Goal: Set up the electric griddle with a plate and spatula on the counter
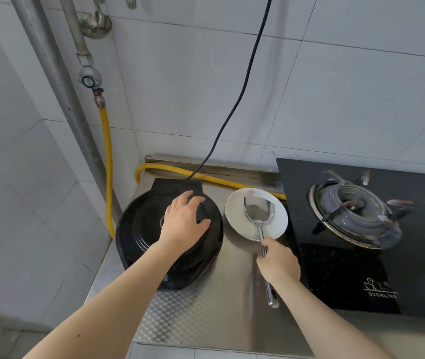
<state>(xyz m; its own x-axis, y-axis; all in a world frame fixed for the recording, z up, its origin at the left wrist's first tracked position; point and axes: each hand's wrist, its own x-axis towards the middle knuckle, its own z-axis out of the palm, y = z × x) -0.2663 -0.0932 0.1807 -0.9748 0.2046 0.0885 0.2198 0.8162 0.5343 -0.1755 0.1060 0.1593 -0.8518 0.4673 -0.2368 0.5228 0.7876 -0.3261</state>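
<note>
A round black electric griddle with its lid down sits at the left end of the steel counter. My left hand lies flat on the lid, fingers spread, holding nothing. Just right of the griddle stands a white plate. A metal spatula rests with its blade on the plate and its handle reaching toward me over the counter. My right hand is closed around the middle of that handle.
A black gas stove with a burner fills the counter's right side, close to the plate. The griddle's black cord runs up the tiled wall. A yellow gas hose runs behind the griddle. A ladle hangs top left.
</note>
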